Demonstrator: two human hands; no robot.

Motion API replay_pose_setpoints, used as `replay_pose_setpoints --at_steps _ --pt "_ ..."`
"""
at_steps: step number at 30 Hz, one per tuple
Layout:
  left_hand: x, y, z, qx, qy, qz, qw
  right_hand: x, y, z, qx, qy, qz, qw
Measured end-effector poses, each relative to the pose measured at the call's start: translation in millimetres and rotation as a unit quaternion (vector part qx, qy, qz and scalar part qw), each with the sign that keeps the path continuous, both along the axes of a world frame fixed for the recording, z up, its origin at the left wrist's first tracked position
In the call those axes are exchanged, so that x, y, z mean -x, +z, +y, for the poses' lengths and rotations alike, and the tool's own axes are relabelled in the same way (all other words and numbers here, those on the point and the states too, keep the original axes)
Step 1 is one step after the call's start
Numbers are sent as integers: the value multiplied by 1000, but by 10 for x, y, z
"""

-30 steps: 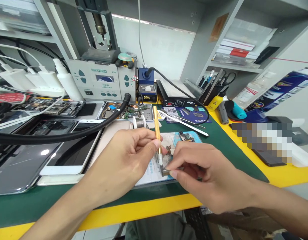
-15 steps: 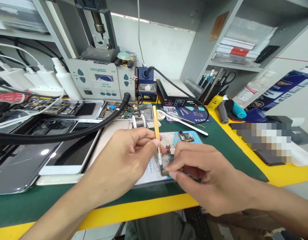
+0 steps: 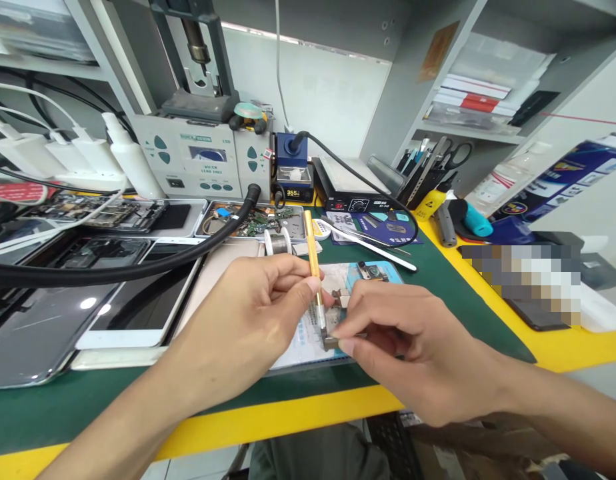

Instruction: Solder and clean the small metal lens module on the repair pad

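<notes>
Gold-handled precision tool [image 3: 313,267] is pinched between thumb and fingers of the left hand [image 3: 248,327], handle tilted up and away, tip down at a small metal part [image 3: 332,343]. That part is gripped at the fingertips of the right hand [image 3: 413,353], fingers closed on it. Both are held just above a light-blue work pad [image 3: 308,333]. Solder spool [image 3: 279,244] sits beyond the left hand; white tweezers [image 3: 373,248] beyond the right.

Along the far edge of the green mat [image 3: 438,293] stand a grey rework station [image 3: 203,160], a small blue soldering unit [image 3: 292,175] and a black heating plate [image 3: 351,190]. Opened phones [image 3: 113,217] crowd the left side; white tweezers [image 3: 373,248] lie mid-mat, and a tool holder [image 3: 428,177] stands toward the right edge.
</notes>
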State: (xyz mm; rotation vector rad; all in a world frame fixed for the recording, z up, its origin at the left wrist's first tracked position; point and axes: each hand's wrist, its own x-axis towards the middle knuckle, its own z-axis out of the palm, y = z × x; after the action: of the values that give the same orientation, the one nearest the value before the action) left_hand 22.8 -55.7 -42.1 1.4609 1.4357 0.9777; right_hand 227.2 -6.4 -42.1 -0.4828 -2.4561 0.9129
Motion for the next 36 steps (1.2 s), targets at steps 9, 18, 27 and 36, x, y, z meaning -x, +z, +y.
replay_pose_setpoints --at_steps 9,18,27,36 --pt "4 -7 0 12 -6 -9 1000 19 6 -18 -51 17 -3 999" --pt "-14 14 1 8 1 10 1000 -11 0 -7 -25 14 8 1000" --pt "6 -2 -13 14 -2 4 1000 12 -10 -4 -27 20 8 999" --pt "-7 -13 10 5 16 -15 1000 -13 8 4 50 -19 -14 998"
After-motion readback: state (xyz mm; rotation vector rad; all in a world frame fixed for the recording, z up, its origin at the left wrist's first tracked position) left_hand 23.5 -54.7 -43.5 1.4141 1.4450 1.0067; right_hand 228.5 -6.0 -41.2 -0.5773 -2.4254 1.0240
